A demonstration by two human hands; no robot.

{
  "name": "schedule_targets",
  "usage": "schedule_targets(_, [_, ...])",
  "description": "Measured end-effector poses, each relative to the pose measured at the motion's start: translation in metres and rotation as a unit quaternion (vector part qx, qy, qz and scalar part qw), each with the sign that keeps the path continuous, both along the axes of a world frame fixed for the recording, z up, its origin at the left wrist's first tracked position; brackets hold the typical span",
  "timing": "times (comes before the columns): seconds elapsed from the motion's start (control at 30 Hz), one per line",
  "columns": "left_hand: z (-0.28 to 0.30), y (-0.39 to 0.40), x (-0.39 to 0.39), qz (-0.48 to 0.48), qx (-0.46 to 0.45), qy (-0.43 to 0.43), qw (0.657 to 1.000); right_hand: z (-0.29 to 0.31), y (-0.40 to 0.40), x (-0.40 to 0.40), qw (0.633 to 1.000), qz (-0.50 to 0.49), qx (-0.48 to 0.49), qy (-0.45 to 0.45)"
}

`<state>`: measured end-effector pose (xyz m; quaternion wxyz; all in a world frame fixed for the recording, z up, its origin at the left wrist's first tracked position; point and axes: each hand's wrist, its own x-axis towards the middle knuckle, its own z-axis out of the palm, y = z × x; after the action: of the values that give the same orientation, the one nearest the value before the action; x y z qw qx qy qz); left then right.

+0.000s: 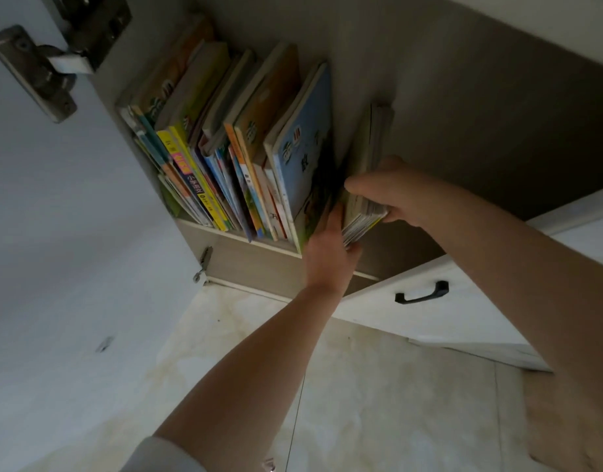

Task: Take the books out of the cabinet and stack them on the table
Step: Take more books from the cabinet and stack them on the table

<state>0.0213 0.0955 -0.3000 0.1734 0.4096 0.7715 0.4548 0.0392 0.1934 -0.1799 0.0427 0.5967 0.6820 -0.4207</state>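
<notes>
1. Fingers of the right hand (392, 195) were curled round a small bundle of books (365, 185), thumb on its near face.
2. Fingers of the left hand (327, 253) were laid straight against the bundle's left side and lower edge.
3. That bundle was held inside the cabinet (259, 264), just right of the leaning row of books (225, 148) on the shelf.
4. A drawer handle (422, 292) was seen below.
</notes>
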Motion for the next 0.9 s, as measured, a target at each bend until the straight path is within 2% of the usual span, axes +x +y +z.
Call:
schedule_targets(0.2, [0.010, -0.045, -0.005, 0.005, 0.012, 0.081, 0.997, 0.025, -0.040, 0.008, 0.999, 0.029, -0.025, -0.014])
schedule_targets(0.33, [0.002, -0.089, -0.014, -0.004, 0.001, 0.049, 0.999, 0.013, -0.075, 0.011, 0.998, 0.021, -0.064, -0.001])
schedule_targets(0.5, [-0.017, -0.122, -0.039, -0.021, -0.013, 0.001, 1.000, 0.000, -0.071, 0.038, 0.973, -0.040, -0.210, 0.086])
schedule_targets(0.57, [-0.024, -0.127, -0.050, -0.039, -0.011, -0.011, 0.999, -0.006, -0.054, 0.048, 0.981, -0.054, -0.176, 0.062])
schedule_targets(0.6, [-0.027, -0.130, -0.054, -0.049, -0.004, -0.011, 0.999, -0.010, -0.046, 0.050, 0.991, -0.034, -0.123, 0.034])
schedule_targets(0.7, [-0.032, -0.138, -0.059, -0.073, -0.008, -0.009, 0.997, -0.020, -0.032, 0.043, 0.996, 0.086, 0.011, 0.019])
schedule_targets(0.77, [-0.037, -0.139, -0.063, -0.075, -0.014, -0.021, 0.997, -0.025, -0.024, 0.041, 0.992, 0.123, 0.004, 0.031])
schedule_targets(0.9, [-0.047, -0.138, -0.080, -0.093, -0.050, -0.053, 0.993, -0.034, -0.011, 0.039, 0.986, 0.163, 0.004, -0.023])
